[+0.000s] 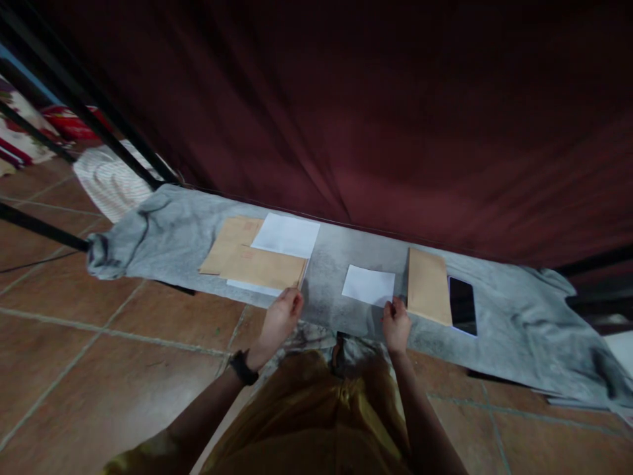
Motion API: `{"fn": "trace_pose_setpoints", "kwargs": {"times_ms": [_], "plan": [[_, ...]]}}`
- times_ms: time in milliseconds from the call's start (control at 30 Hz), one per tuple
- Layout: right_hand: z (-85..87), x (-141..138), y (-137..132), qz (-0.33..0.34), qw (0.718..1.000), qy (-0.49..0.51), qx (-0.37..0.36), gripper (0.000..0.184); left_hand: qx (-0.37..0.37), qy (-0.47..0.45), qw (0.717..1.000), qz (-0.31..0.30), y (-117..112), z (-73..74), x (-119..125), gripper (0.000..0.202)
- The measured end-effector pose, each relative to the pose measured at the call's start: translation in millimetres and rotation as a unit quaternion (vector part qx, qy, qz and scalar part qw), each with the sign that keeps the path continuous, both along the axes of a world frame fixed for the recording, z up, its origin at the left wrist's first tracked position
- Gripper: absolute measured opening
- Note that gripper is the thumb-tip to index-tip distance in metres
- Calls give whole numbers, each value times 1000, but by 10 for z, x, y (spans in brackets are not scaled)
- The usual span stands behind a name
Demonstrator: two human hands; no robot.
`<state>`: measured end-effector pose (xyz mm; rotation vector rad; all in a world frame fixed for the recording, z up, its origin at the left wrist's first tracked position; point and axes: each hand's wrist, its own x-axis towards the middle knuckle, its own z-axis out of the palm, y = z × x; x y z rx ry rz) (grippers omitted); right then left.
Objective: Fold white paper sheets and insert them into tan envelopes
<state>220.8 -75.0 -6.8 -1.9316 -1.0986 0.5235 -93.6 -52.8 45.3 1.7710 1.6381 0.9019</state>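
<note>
My left hand is closed, its fingertips at the near right corner of a brown envelope; whether they pinch it is hidden. This envelope overlaps another brown envelope, with white paper showing below its near edge. A white sheet lies across the top of the pile. My right hand has its fingers pinched at the near right corner of a small white folded-looking paper, which lies on the grey cloth. Just right of that hand rests a brown envelope stack.
A grey cloth covers the long narrow surface. A phone with a dark screen lies right of the envelope stack. Behind hangs a dark red curtain. Black metal bars and a striped cloth stand at the left, above a tiled floor.
</note>
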Motion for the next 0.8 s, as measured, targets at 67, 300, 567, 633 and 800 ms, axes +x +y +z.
{"fn": "trace_pose_setpoints", "kwargs": {"times_ms": [67, 300, 567, 633, 800], "plan": [[-1, 0, -2, 0, 1000, -1, -1, 61, 96, 167, 974, -119, -6, -4, 186, 21], [4, 7, 14, -5, 1000, 18, -8, 63, 232, 364, 846, -312, 114, -125, 839, 52], [37, 7, 104, 35, 999, 29, -20, 49, 231, 338, 837, -364, 155, -267, 986, 62], [55, -10, 116, 43, 999, -19, -22, 48, 220, 333, 842, -363, 153, -285, 977, 63], [83, -37, 106, 55, 997, -54, -18, 48, 203, 331, 849, -358, 133, -312, 973, 65]]}}
